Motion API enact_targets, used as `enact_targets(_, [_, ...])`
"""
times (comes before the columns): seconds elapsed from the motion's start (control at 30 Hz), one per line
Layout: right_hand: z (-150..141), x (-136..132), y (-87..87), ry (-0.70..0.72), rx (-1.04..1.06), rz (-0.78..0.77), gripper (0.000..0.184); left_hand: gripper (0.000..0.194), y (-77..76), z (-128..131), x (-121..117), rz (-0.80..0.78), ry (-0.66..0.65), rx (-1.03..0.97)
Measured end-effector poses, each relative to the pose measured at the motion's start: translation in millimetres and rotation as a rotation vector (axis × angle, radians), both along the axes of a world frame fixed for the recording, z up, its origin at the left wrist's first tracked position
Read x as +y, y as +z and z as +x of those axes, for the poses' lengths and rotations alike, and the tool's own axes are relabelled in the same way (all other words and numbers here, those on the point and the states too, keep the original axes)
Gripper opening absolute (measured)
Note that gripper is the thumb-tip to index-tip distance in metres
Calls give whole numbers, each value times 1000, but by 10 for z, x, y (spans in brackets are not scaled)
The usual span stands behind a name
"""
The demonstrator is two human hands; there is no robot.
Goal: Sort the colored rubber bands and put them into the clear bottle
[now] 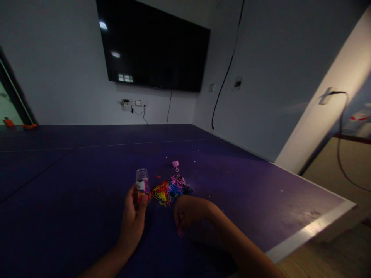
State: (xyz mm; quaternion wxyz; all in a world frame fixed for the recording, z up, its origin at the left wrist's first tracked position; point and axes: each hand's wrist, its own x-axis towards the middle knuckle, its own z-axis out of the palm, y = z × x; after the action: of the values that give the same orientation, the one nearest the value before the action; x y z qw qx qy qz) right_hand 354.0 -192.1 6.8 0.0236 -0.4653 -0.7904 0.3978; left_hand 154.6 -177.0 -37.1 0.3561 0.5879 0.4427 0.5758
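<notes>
My left hand (pixel 135 216) is wrapped round a small clear jar (pixel 142 175) with a white label, held upright and uncapped. Coloured pieces, some pink, yellow and red, show inside its lower part. Just right of the jar lies a loose pile of small looped pieces (pixel 171 190) in red, yellow, blue, pink and black; they look like paper clips. My right hand (pixel 188 212) is at the near right side of the pile, bent down at the wrist with fingers curled in. Whatever its fingertips hold, if anything, is hidden. Beyond the pile sits a pink cap (pixel 175 163) with a loop.
The dark purple tabletop (pixel 87 173) reaches to the wall, with a pale edge strip (pixel 313 231) at right. Tiny white specks are scattered on it. A large black television (pixel 156 46) and a hanging cable (pixel 226 77) are on the walls. Orange objects (pixel 29 126) lie far left.
</notes>
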Motion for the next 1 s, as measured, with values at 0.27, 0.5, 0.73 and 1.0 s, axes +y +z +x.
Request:
enact_targets(0.27, [7,-14,7,87,-49,53,9,39,-106,-28,81,101,-30,139])
enact_targets(0.5, [67,111,4,-245,-158,402,12,34,-16,-26,30,167,-10,247])
enact_targets(0.73, [409,339,-77,-698,65,579,23,34,22,-16,6,140,-47,240])
enact_targets(1.0, [383,271,-120,-467,249,-4,42,35,46,-7,-13,106,-64,235])
